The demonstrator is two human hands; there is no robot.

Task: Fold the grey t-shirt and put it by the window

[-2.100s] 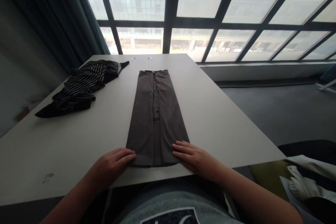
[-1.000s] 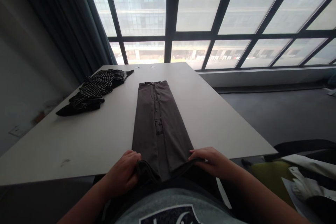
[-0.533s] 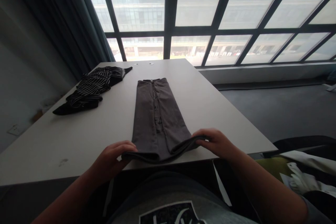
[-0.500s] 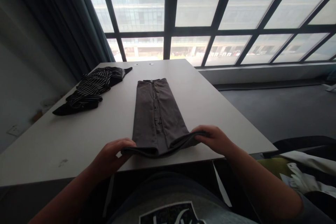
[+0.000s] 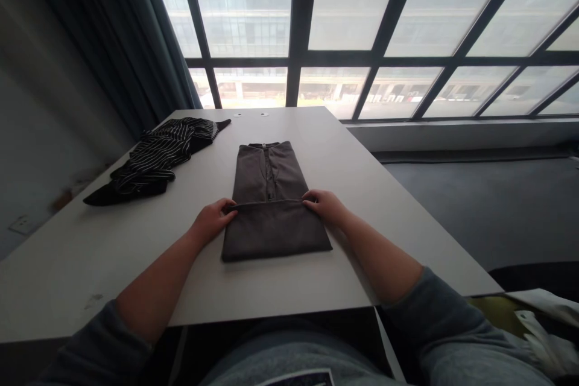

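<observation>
A dark grey garment (image 5: pixel 271 205) lies lengthwise on the white table (image 5: pixel 362 193), folded into a narrow strip. Its near end is turned up over the middle, making a flat rectangle. My left hand (image 5: pixel 211 221) pinches the left corner of that folded-over edge. My right hand (image 5: pixel 324 205) pinches the right corner. Both hands rest low on the cloth, about halfway along the strip. The far end with its button line stays uncovered.
A black-and-white striped garment (image 5: pixel 154 157) lies crumpled at the table's far left. Dark curtains (image 5: pixel 113 42) hang at the left, with large windows (image 5: pixel 344 18) behind the table. Pale items (image 5: pixel 543 338) lie low at the right, beyond the table's corner.
Both hands lifted the garment's near end off the table edge and carried it away from me, laying it over the middle. The strip now looks about a third shorter.
</observation>
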